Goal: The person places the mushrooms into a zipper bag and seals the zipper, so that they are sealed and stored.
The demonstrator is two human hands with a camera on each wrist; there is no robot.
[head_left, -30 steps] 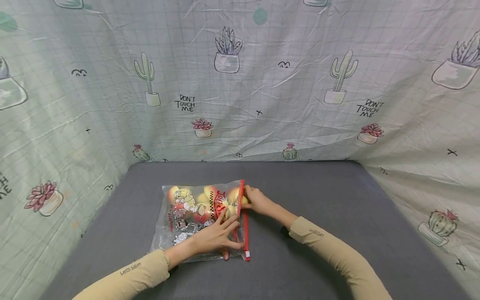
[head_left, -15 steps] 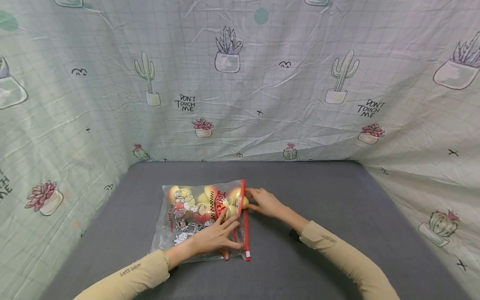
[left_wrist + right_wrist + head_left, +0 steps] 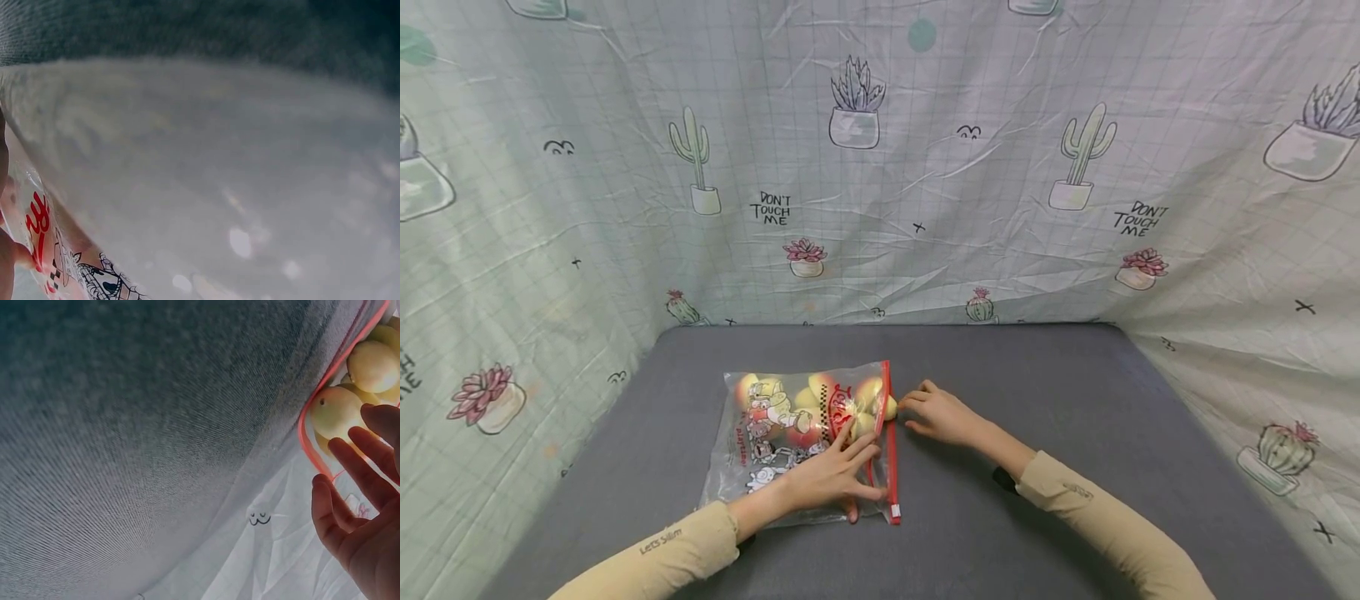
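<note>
A clear zip bag (image 3: pixel 733 479) with a red zip edge and cartoon prints lies flat on the grey table. Several round yellow-and-red fruits (image 3: pixel 805 396) are inside it. One yellow fruit (image 3: pixel 891 407) sits right at the bag's mouth, on the right side. My left hand (image 3: pixel 823 477) rests on the bag near the mouth, fingers spread over the plastic. Just right of the mouth is my right hand (image 3: pixel 947 417), its fingers loosely bent and holding nothing. In the right wrist view, pale yellow fruits (image 3: pixel 337 412) show inside the red rim, past the fingertips (image 3: pixel 337 447).
A white zip slider (image 3: pixel 895 510) is at the near corner of the red edge. Grey cloth covers the table (image 3: pixel 1037 375). A curtain (image 3: pixel 880 192) printed with potted cacti hangs behind and along both sides.
My right hand has drawn back to the right, from the bag's mouth to a spot just outside it, letting go of the fruit there. The left hand and the bag have stayed in place.
</note>
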